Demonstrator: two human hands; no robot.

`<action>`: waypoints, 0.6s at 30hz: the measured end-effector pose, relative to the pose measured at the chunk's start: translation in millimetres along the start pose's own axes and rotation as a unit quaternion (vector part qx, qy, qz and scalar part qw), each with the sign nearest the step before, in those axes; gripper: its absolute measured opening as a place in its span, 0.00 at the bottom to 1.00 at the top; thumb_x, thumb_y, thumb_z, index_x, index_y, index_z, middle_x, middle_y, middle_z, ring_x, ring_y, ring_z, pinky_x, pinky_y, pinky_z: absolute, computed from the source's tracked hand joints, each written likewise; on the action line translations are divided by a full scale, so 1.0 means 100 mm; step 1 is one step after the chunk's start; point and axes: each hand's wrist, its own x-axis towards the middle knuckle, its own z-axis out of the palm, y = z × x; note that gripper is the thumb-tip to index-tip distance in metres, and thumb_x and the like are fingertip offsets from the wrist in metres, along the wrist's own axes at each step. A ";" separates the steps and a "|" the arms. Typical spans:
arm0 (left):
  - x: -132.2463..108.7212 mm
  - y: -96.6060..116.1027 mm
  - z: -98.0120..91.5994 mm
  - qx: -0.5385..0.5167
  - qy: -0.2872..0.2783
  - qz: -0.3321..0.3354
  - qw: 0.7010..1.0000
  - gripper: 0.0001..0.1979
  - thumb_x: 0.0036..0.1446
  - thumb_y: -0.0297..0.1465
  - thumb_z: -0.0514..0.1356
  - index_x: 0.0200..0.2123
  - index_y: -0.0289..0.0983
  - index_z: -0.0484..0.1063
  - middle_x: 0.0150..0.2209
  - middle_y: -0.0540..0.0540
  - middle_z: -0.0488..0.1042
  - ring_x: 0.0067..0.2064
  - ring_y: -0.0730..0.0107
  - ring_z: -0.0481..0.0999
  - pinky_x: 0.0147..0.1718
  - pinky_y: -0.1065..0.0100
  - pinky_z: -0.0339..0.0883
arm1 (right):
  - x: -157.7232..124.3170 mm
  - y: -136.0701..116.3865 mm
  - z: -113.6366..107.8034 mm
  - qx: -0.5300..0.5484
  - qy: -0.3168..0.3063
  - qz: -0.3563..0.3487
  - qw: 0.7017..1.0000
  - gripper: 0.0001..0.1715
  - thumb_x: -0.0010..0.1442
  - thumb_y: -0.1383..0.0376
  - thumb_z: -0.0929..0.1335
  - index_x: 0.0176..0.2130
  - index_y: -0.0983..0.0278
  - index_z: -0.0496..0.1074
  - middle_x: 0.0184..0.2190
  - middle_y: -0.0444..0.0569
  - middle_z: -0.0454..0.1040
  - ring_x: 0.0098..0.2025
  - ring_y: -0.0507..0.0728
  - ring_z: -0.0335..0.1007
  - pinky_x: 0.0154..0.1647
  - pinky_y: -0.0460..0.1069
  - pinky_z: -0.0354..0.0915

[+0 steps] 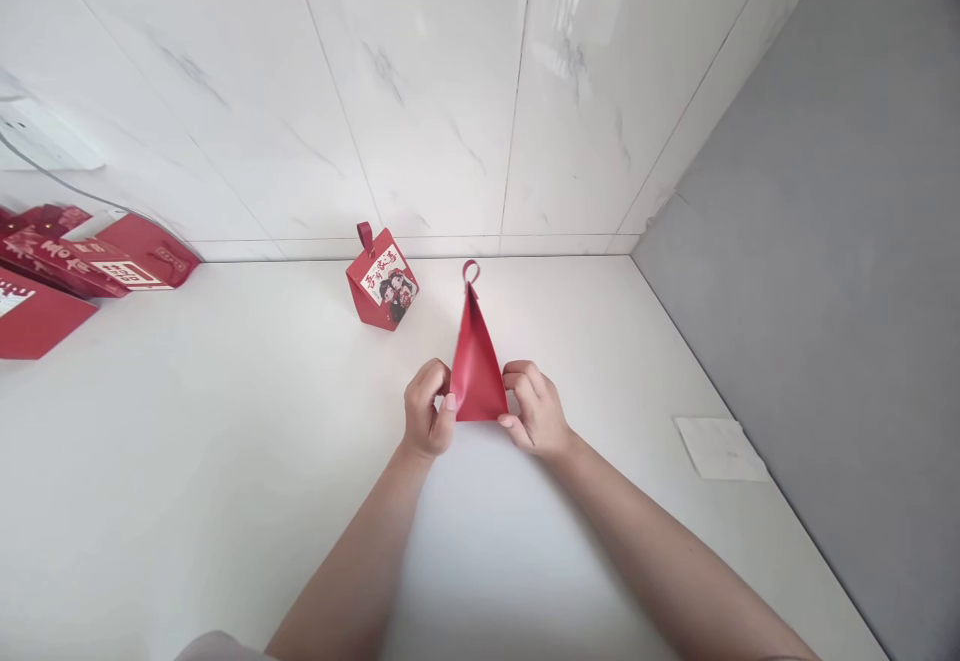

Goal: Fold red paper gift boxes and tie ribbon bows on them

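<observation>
A red triangular gift box (478,371) with a small ribbon loop at its peak stands on the white tabletop, its side panel facing me. My left hand (430,408) grips its lower left edge, thumb near the bottom corner. On the opposite side, my right hand (537,406) has its fingers curled against the lower right edge, with the thumb at that bottom corner. Behind and to the left sits another red gift box (384,281), which has a ribbon loop and a printed label of a cartoon couple; neither hand touches it.
Several flat red printed boxes (150,253) are piled at the far left by the wall, with a cable (75,188) above them. White marbled tiles (427,91) rise behind the table. On the right, a white paper (721,448) lies beside a grey surface (847,271).
</observation>
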 end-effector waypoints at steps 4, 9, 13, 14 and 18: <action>-0.05 0.03 0.06 0.081 -0.032 0.004 0.996 0.16 0.61 0.33 0.51 0.23 0.40 0.48 0.20 0.53 0.50 0.21 0.73 0.51 0.21 0.66 0.48 | -0.02 -0.07 0.02 0.051 0.015 0.069 0.996 0.14 0.67 0.58 0.59 0.30 0.60 0.58 0.25 0.46 0.63 0.26 0.54 0.60 0.26 0.49 0.60; -0.04 0.00 0.10 0.175 -0.026 0.010 0.984 0.20 0.62 0.32 0.53 0.21 0.39 0.46 0.18 0.55 0.48 0.20 0.75 0.48 0.21 0.69 0.47 | 0.00 -0.05 0.04 0.012 -0.014 0.170 0.985 0.19 0.68 0.62 0.59 0.25 0.60 0.54 0.21 0.41 0.57 0.21 0.51 0.51 0.24 0.48 0.52; -0.04 -0.02 0.13 0.189 -0.057 0.021 0.980 0.19 0.63 0.32 0.52 0.21 0.39 0.49 0.19 0.54 0.50 0.20 0.76 0.49 0.21 0.69 0.49 | 0.01 0.03 0.04 -0.030 -0.048 0.212 0.976 0.21 0.69 0.59 0.58 0.24 0.60 0.54 0.20 0.41 0.58 0.21 0.51 0.51 0.24 0.47 0.51; -0.04 -0.03 0.13 0.186 -0.064 0.017 0.980 0.19 0.64 0.32 0.52 0.21 0.39 0.49 0.19 0.54 0.51 0.20 0.76 0.50 0.21 0.69 0.49 | 0.01 0.04 0.04 -0.036 -0.055 0.213 0.975 0.22 0.70 0.59 0.58 0.24 0.60 0.55 0.20 0.41 0.59 0.21 0.51 0.52 0.24 0.47 0.51; -0.03 -0.06 0.11 0.165 -0.101 -0.021 0.981 0.19 0.63 0.34 0.53 0.21 0.39 0.50 0.19 0.55 0.52 0.21 0.76 0.52 0.22 0.71 0.52 | 0.02 0.08 0.03 -0.057 -0.080 0.216 0.972 0.22 0.71 0.58 0.55 0.26 0.61 0.57 0.22 0.42 0.63 0.22 0.51 0.55 0.25 0.46 0.53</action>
